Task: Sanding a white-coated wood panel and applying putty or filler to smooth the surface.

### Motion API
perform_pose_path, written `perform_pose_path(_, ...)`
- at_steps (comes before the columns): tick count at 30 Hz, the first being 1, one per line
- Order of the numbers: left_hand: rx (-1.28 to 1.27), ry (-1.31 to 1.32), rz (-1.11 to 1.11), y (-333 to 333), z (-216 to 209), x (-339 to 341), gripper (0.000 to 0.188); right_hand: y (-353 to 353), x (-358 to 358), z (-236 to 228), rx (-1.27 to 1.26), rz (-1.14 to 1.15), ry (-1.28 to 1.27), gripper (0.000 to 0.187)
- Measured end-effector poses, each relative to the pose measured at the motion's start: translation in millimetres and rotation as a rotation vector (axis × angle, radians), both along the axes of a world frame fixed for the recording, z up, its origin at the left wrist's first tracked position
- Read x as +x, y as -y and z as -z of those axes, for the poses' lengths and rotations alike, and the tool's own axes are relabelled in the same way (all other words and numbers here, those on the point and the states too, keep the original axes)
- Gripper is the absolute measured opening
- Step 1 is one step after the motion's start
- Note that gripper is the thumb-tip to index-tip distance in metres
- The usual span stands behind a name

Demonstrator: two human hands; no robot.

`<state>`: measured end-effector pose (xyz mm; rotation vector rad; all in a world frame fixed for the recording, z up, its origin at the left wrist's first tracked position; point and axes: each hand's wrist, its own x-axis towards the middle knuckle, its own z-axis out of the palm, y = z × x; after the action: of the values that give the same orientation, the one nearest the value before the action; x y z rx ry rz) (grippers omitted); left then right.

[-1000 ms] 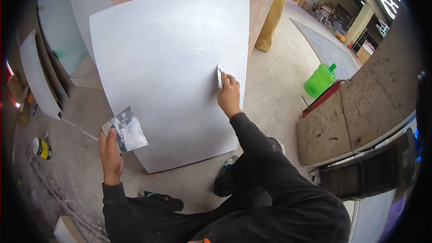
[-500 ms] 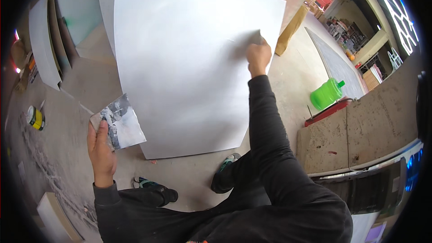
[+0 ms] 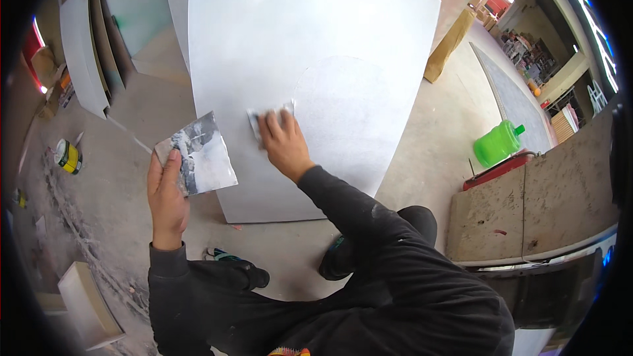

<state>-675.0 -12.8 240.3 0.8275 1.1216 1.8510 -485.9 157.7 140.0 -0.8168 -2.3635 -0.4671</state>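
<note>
A large white panel (image 3: 277,33) leans upright in front of me. My right hand (image 3: 287,146) is closed on a thin, white-smeared putty scraper (image 3: 254,120), pressing it to the left middle of the panel; the fingers hide most of the blade. To the right of it a faint curved line runs across the panel. My left hand (image 3: 169,191) grips the edge of a square putty board (image 3: 210,158), thumb on top. White and dark grey paste covers part of that board, which is held tilted before the panel's lower left edge.
Other sheets (image 3: 80,53) lean at the far left. A yellow and black can (image 3: 68,157) stands on the stained floor. To the right are a green water jug (image 3: 496,144), a worn brown box-like surface (image 3: 494,217) and a brown wrapped bundle (image 3: 450,45).
My right hand has swept from the panel's upper right down and left to its left middle. My left hand still holds the board, slightly higher and further right in view.
</note>
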Motion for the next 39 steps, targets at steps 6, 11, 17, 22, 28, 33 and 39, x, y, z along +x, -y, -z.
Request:
perform_pose_path(6,-0.008,-0.035,0.0,0,5,-2,0.037,10,74,23,-0.277,0.021,0.022,0.052)
perform_pose_path(11,-0.003,-0.044,-0.048,4,0,-2,0.036,-68,147,-70,0.034,0.313,-0.601,0.059)
perform_pose_path(17,-0.046,-0.055,0.021,-4,4,-2,0.035,-106,166,-39,0.02,0.563,-0.743,0.061)
perform_pose_path(22,-0.075,-0.046,0.03,0,3,-6,0.036,-32,140,20,-0.301,0.544,-0.76,0.058)
perform_pose_path(28,-0.061,-0.025,0.034,-1,3,-9,0.037,-80,189,-33,-0.365,0.658,-1.202,0.043)
perform_pose_path(33,-0.089,-0.015,0.0,-1,-2,-1,0.038,-121,174,-74,-0.541,0.497,-1.574,0.038)
perform_pose_path(39,-0.049,0.002,-0.001,7,3,-11,0.039,-103,65,-102,-0.367,0.644,-0.808,0.05)
